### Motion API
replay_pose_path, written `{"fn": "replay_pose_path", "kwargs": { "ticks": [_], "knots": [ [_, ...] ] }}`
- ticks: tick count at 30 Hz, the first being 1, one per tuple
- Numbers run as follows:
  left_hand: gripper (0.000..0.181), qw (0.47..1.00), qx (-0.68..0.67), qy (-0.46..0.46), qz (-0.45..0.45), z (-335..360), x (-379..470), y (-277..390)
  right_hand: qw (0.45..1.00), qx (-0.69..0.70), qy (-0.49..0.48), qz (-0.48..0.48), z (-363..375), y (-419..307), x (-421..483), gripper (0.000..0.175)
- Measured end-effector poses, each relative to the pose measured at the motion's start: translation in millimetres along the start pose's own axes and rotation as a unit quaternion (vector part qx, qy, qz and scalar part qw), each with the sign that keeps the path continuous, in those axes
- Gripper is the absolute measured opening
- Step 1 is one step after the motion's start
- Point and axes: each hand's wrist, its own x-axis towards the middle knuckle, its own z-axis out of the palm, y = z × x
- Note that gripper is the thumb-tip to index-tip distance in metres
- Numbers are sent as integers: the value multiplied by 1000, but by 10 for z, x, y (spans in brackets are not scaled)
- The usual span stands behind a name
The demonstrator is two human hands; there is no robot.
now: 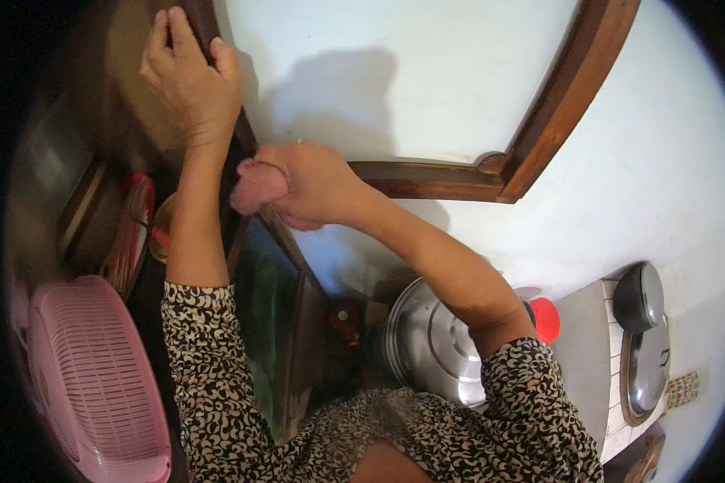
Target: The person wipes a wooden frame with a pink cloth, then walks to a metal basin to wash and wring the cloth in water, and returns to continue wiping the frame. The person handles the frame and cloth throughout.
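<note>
My left hand (193, 72) is raised at the upper left, its fingers bent over the edge of a dark wooden frame (202, 24). Lower and to the right, my right hand (314, 181) is closed around a pink cloth (260, 186), which lies against the same dark wooden edge. Part of the cloth also shows below my palm. Behind my right hand a brown wooden frame (435, 181) stands out against the white wall. Below my arms is a greenish panel (266, 302) in a wooden frame.
A pink plastic basket (103, 374) stands at the lower left, near a red-edged item (136, 229). A large metal pot (438, 344) sits below my right forearm, beside a red round object (547, 320). At the right, a dark lidded pot (640, 297) and an oval metal lid (647, 368) rest on a tiled counter (616, 416).
</note>
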Motion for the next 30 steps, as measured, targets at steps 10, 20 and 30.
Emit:
{"fn": "replay_pose_path", "kwargs": {
  "ticks": [10, 20, 30],
  "knots": [
    [60, 998, -50, -43, -5, 28, 26, -93, 985, -167, -16, -37, 140, 82, -57, 25],
    [59, 999, -23, -36, 0, -23, 73, -176, 968, -245, 23, 47, -650, 256, -733, 23],
    [71, 996, -27, -50, -70, -204, 194, 16, 894, -427, -8, 133, -1639, 284, -1418, 44]
  ]
}}
